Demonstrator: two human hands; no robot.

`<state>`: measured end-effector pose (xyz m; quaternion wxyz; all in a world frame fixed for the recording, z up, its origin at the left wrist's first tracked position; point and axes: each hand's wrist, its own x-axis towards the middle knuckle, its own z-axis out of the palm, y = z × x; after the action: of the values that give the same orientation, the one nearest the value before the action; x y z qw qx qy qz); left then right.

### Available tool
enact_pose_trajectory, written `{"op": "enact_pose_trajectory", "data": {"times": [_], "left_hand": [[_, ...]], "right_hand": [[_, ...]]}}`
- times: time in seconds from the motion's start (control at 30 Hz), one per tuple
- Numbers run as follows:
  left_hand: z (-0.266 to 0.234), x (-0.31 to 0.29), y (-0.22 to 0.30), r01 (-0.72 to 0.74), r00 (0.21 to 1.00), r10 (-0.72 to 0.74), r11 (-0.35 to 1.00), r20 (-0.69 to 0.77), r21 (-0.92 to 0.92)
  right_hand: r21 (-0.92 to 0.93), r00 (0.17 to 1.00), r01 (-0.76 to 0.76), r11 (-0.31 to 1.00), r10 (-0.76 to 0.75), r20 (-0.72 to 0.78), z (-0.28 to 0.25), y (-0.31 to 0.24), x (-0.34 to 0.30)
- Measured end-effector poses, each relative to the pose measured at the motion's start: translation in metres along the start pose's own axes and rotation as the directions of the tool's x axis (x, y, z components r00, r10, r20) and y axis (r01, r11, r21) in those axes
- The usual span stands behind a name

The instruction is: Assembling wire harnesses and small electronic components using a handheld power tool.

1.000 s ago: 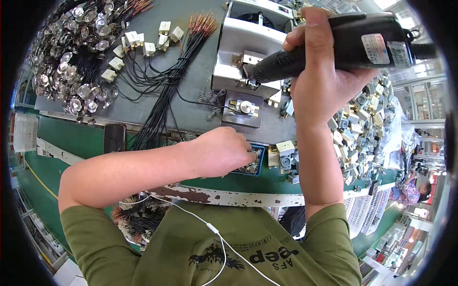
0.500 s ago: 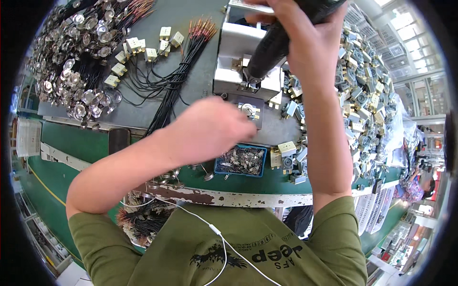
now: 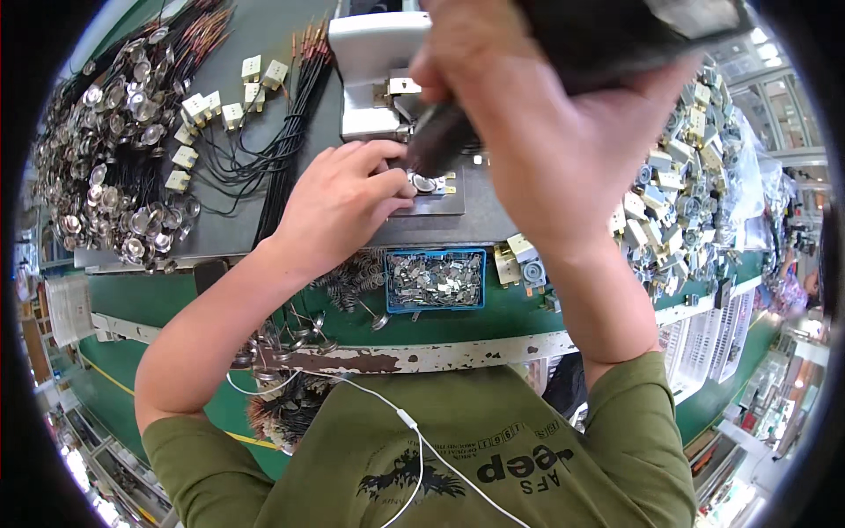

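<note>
The right hand (image 3: 559, 145) wraps around a black power tool (image 3: 616, 40), while the round part (image 3: 426, 185) on the metal block (image 3: 443, 205) lies just right of the half-curled left hand (image 3: 339, 201), whose hold I cannot tell.

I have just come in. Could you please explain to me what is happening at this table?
The person's right hand holds a black handheld tool, its lower end slanting toward a metal block. The left hand has its fingers close beside a round metal part on that block; blur hides whether the tool touches it. A blue tray with small metal pieces sits nearer the person.
</note>
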<state>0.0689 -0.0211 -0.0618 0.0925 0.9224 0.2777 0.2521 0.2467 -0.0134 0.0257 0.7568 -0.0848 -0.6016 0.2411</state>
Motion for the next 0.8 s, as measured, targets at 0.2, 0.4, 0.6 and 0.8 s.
{"op": "enact_pose_trajectory", "data": {"times": [0.2, 0.4, 0.6, 0.8], "left_hand": [[-0.004, 0.002, -0.004, 0.041, 0.996, -0.03, 0.99, 0.084, -0.133], [-0.006, 0.004, -0.004, 0.063, 0.991, -0.042, 0.983, 0.126, -0.174], [-0.006, 0.003, -0.001, 0.062, 0.995, -0.047, 0.984, 0.089, -0.169], [0.002, -0.003, -0.01, 0.161, 0.981, -0.12, 0.942, 0.151, -0.295]], "right_hand": [[-0.121, 0.995, -0.098, 0.988, 0.095, -0.034, 0.007, 0.0, 0.0], [-0.212, 0.98, -0.2, 0.956, 0.194, -0.052, 0.007, -0.006, 0.002], [-0.301, 0.951, -0.308, 0.903, 0.303, -0.063, 0.014, -0.013, 0.001], [-0.162, 0.921, -0.351, 0.922, 0.372, 0.119, 0.016, 0.002, 0.001]]}}
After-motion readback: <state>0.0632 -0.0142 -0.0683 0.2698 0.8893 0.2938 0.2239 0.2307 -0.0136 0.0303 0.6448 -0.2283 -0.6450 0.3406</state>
